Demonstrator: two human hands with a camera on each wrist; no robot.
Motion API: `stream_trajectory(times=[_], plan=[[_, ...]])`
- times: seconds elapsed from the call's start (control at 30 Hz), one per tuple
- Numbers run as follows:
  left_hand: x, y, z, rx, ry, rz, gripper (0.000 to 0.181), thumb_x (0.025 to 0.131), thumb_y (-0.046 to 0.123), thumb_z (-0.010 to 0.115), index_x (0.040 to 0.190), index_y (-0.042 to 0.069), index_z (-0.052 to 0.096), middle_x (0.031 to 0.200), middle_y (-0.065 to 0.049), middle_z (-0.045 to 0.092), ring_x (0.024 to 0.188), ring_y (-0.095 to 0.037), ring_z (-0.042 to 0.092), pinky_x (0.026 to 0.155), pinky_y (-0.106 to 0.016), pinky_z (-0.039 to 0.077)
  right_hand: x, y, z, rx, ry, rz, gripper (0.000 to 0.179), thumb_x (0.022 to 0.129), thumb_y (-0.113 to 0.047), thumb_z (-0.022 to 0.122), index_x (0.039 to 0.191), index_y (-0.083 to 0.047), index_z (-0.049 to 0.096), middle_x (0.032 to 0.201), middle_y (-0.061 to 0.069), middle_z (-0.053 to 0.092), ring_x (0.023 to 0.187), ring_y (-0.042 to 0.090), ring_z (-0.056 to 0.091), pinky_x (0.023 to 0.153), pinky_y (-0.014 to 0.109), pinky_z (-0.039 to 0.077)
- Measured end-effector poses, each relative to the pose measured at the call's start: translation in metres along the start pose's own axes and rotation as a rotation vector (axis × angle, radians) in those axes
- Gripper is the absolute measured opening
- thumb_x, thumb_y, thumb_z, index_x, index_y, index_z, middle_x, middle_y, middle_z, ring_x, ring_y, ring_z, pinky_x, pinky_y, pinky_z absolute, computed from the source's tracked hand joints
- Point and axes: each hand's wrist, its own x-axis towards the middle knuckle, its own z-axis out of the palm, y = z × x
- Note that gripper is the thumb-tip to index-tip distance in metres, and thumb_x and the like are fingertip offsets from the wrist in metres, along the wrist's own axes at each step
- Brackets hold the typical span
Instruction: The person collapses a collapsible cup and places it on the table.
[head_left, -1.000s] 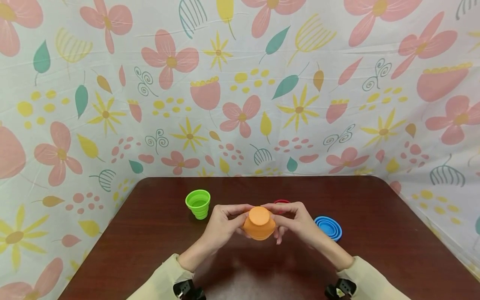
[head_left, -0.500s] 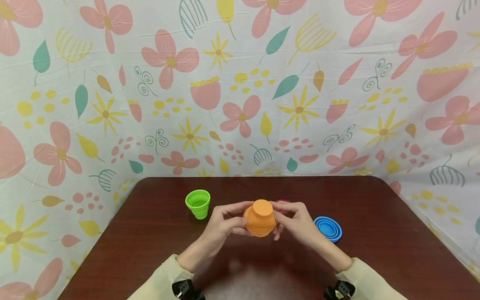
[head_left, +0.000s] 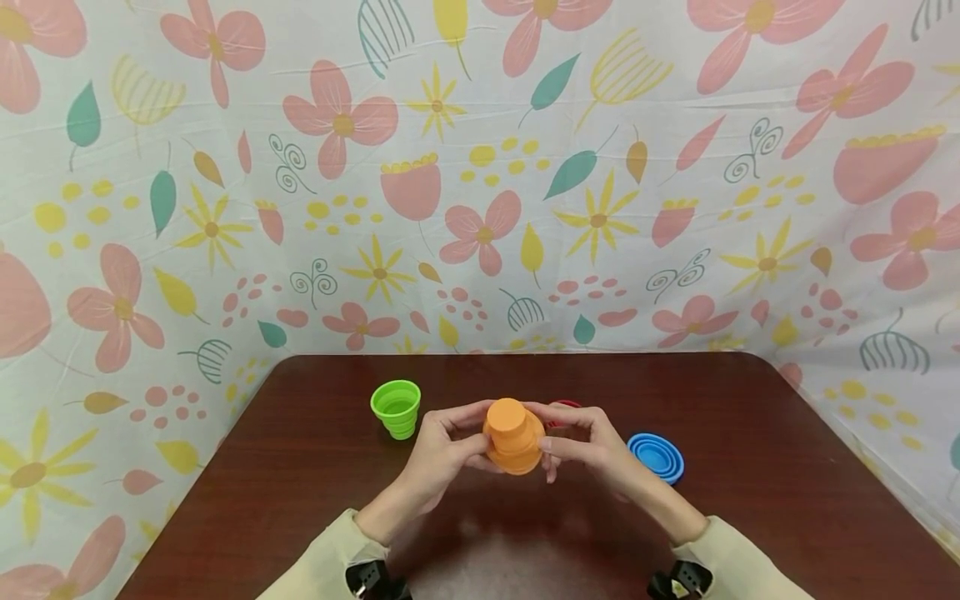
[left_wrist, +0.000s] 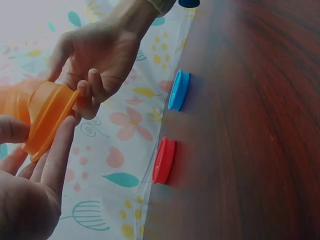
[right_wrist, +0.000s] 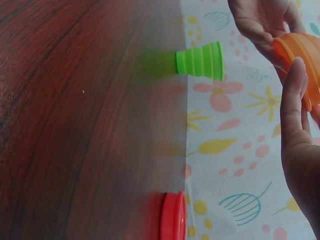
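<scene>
Both hands [head_left: 444, 450] [head_left: 603, 450] held a stepped orange collapsible cup [head_left: 515, 442], ribbed green cup [head_left: 397, 408] stood expanded, glossy wood-grain desk [head_left: 300, 492] beneath.

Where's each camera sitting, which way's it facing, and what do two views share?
Head: on the head, forward and down at the left hand and right hand; both sleeves show.
Left wrist: on that wrist, toward the orange cup and blue cup; both hands show.
Right wrist: on that wrist, toward the orange cup and green cup; both hands show.
Both wrist views share the orange cup and red cup.
</scene>
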Motion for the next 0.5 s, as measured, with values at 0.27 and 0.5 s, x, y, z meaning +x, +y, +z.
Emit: stream_trajectory(times=[0.27,0.5], plan=[[0.0005,-0.0006,-0.0005,-0.003,-0.027,-0.018,0.046,0.096,-0.004,0.068,0.142,-0.005,0.063,0.132,-0.021,0.069,0.098,-0.028,0.076,0.072,-0.046,0.065,-0.0006,0.0037,-0.0006,-0.014,0.024,-0.031,0.048,0.101,0.001,0.064,0.147,0.005,0.056,0.111,0.015,0.067,0.065,0.025,0.064,0.059,0.043,0.063],[0.0002,0.0003,-0.0028,0.033,-0.114,-0.049,0.064,0.092,0.001,0.077,0.153,0.006,0.056,0.145,-0.013,0.063,0.119,-0.027,0.066,0.091,-0.043,0.061,0.0003,0.0042,-0.0010,-0.038,0.047,-0.054,0.047,0.099,0.003,0.065,0.146,0.006,0.057,0.106,0.012,0.065,0.066,0.025,0.065,0.059,0.044,0.064]])
